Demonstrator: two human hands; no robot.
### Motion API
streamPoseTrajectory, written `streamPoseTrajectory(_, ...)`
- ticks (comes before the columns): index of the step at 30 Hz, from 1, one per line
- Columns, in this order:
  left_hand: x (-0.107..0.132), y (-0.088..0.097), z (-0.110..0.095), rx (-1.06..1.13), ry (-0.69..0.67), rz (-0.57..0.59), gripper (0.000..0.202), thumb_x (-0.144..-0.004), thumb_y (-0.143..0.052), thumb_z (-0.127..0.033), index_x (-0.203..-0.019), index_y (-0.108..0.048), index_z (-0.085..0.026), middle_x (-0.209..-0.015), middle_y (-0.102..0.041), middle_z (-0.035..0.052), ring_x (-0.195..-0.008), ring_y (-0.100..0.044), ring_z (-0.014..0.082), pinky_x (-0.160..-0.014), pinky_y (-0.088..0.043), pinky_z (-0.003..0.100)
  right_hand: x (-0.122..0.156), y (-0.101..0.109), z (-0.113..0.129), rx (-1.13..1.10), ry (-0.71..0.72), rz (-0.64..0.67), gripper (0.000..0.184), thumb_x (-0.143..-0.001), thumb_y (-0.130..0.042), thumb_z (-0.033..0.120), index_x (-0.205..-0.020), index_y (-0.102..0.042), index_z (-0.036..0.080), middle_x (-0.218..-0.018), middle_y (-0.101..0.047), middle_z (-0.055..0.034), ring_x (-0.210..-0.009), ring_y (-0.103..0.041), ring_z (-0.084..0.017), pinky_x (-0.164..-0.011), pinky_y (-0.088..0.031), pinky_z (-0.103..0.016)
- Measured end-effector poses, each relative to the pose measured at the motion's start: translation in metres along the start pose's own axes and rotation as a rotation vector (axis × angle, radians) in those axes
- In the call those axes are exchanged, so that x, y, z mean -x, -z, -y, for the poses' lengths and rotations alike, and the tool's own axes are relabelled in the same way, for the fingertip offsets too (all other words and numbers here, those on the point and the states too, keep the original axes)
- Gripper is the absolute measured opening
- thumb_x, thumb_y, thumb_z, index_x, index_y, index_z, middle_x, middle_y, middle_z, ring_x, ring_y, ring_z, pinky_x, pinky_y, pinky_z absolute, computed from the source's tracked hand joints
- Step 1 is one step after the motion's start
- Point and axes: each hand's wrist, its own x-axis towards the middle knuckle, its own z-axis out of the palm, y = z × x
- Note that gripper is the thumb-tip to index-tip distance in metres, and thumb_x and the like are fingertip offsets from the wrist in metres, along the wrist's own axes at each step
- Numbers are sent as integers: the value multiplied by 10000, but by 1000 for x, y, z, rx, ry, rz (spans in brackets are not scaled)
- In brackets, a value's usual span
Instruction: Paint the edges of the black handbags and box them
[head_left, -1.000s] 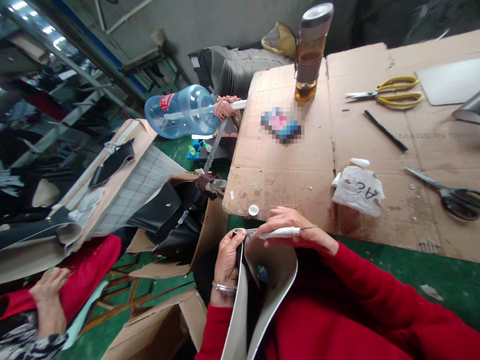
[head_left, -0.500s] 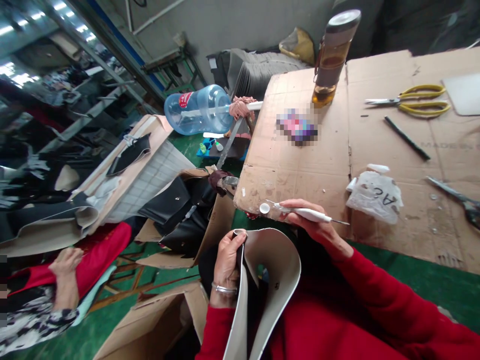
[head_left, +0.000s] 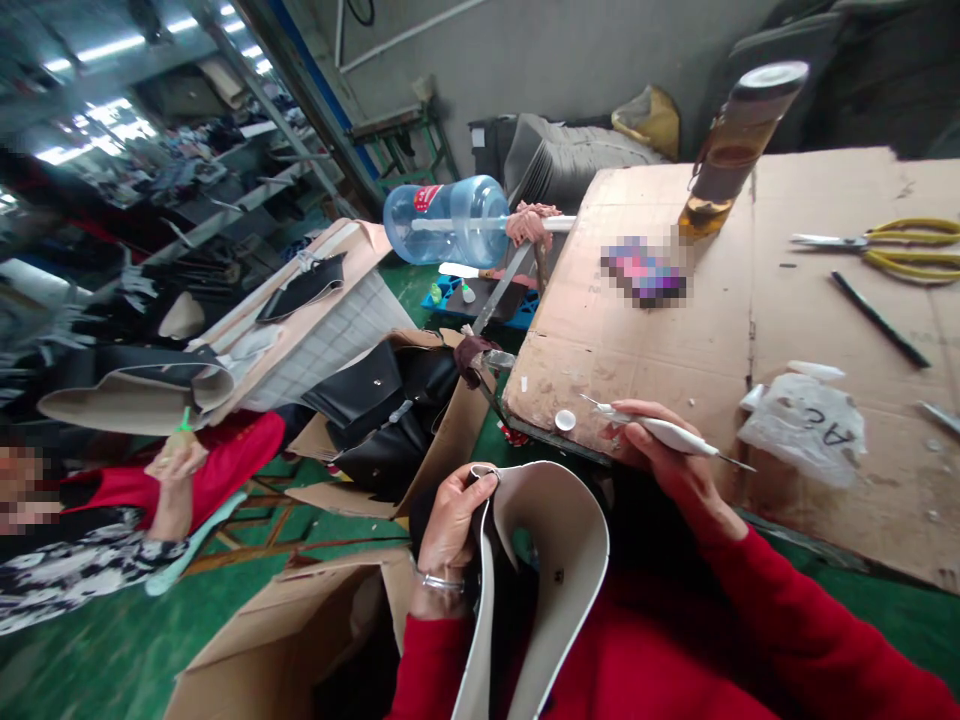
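My left hand (head_left: 448,520) is closed on the top edge of a curved grey-white sheet of bag material (head_left: 559,560) that stands in my lap. My right hand (head_left: 664,460) grips a thin white-handled pointed tool (head_left: 667,432), whose tip rests on the cardboard-covered table (head_left: 675,340) beside a small white cap (head_left: 565,420). The tool is apart from the sheet. Both sleeves are red.
On the table lie a crumpled plastic bag (head_left: 806,425), a tea bottle (head_left: 724,150), yellow scissors (head_left: 885,245) and a black pen (head_left: 877,320). Black bags (head_left: 382,420) and open cardboard boxes (head_left: 300,640) sit on the left. Another person's hand (head_left: 176,460) is at far left.
My right hand has carried the tool away from the sheet's top edge to the table edge near the white cap. My left hand has kept its hold on the sheet.
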Motion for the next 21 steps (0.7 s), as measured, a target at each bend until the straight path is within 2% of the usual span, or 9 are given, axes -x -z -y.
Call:
streamPoseTrajectory(4, 4, 12, -4, 28, 8, -3, 389, -520, -981, -301, -813, -771, -155, -740, -709, 11, -639, -629, 137, -636, -489, 235, -1, 2, -8, 63, 37, -64, 356, -929, -738, 450, -1194, -711, 214, -898, -790, -70, -828, -747, -245, -693, -580, -313)
streamPoseTrajectory(11, 14, 29, -14, 18, -39, 32, 261, -564, -913, -245, -770, -795, -136, -696, -696, 26, -626, -600, 144, -624, -459, 243, -4, 1, -17, 105, 67, -174, 386, -908, -735, 489, -1155, -730, 193, -859, -785, -70, -762, -727, -229, -667, -533, -308)
streamPoseTrajectory(17, 16, 48, -11, 107, -181, -105, 226, -553, -913, -258, -678, -764, -144, -683, -662, 8, -610, -557, 119, -597, -423, 223, -4, 3, -20, 76, 16, -198, 415, -861, -776, 512, -1125, -743, 192, -818, -779, -62, -752, -726, -230, -663, -516, -299)
streamPoseTrajectory(21, 15, 58, -6, 183, -199, -148, 262, -522, -926, -243, -697, -762, -138, -645, -655, 0, -579, -549, 110, -570, -408, 216, -5, 3, -19, 82, 8, -216, 461, -826, -791, 547, -1116, -737, 193, -822, -780, -62, -753, -718, -225, -662, -506, -294)
